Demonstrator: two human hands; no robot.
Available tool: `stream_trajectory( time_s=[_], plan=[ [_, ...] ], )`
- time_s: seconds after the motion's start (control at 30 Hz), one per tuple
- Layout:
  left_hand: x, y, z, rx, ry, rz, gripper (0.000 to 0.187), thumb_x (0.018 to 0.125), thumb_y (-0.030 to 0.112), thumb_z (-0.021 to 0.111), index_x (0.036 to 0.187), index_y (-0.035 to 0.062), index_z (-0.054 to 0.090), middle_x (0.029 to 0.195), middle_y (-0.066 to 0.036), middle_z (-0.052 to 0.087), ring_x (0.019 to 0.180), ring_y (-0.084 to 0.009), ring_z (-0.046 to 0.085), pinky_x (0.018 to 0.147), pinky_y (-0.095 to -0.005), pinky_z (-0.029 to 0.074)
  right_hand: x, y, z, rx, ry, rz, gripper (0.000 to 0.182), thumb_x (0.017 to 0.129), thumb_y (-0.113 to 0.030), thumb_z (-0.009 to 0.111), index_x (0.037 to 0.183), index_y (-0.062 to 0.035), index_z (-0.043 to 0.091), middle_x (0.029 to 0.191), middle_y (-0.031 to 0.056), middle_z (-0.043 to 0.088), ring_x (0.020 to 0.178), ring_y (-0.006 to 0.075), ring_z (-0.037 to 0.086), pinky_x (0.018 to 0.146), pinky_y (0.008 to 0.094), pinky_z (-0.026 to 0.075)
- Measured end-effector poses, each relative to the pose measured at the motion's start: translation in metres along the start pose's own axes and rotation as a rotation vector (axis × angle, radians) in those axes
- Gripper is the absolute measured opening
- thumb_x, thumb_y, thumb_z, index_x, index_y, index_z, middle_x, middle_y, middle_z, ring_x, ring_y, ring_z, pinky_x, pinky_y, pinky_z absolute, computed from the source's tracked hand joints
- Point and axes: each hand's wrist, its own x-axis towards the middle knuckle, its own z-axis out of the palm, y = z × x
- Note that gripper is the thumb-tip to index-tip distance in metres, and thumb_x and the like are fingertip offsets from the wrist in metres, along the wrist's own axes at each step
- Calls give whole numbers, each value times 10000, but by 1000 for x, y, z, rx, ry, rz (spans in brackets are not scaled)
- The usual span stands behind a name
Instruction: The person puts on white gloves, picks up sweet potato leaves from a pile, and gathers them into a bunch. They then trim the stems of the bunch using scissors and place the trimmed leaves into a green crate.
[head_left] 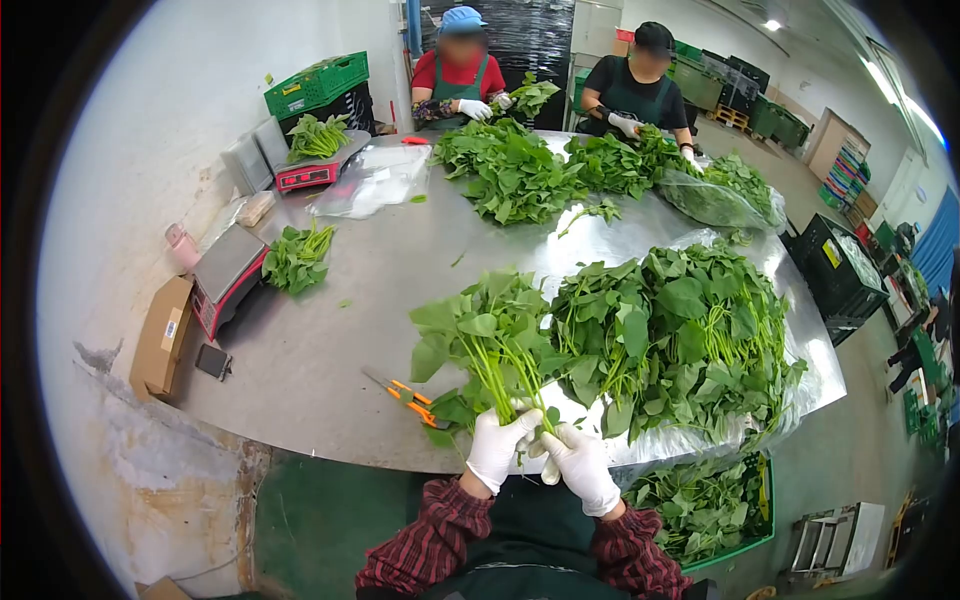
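My left hand, in a white glove, is closed around the lower stems of a bunch of leafy greens. The bunch's leaves point away from me over the steel table. Close beside it, my right hand, also gloved, has its fingers closed at the stem ends of the same bunch; its fingertips are partly hidden. Orange-handled scissors lie left of the bunch, partly covered by a leaf. A big heap of leafy greens rests on clear plastic to the right.
Red scales stand along the left side; a small bunch of greens lies beside the nearer one. Across the steel table, two co-workers handle greens. A green crate of leaves sits below at right.
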Motion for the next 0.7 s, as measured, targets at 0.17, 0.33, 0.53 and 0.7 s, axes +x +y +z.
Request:
stream_trajectory(
  time_s=[0.17,0.33,0.53,0.7],
  plan=[
    [-3,5,-4,37,-38,37,229,918,225,542,895,21,643,699,8,570,548,-44,468,452,-169,330,-6,-9,-19,219,245,25,203,913,-160,507,811,-9,596,687,42,640,434,65,494,427,192,392],
    [-5,0,-16,37,-137,73,281,941,252,497,886,20,644,672,14,543,542,-50,448,456,-182,310,-11,-3,-61,313,526,-128,204,923,-177,499,825,-7,554,743,92,656,435,54,456,420,188,371],
    [-9,0,-22,51,-268,140,342,919,315,522,873,-2,641,626,4,501,523,-62,406,461,-199,291,-28,19,-138,180,1147,-312,398,946,-337,457,791,-7,616,615,23,571,418,40,410,410,168,294],
    [-10,2,-26,54,-342,148,379,905,352,528,848,-8,634,580,-5,475,503,-76,399,462,-218,296,-64,83,-209,577,1213,-123,520,926,-464,454,879,17,644,552,-21,473,431,47,368,403,191,271]
  ],
)
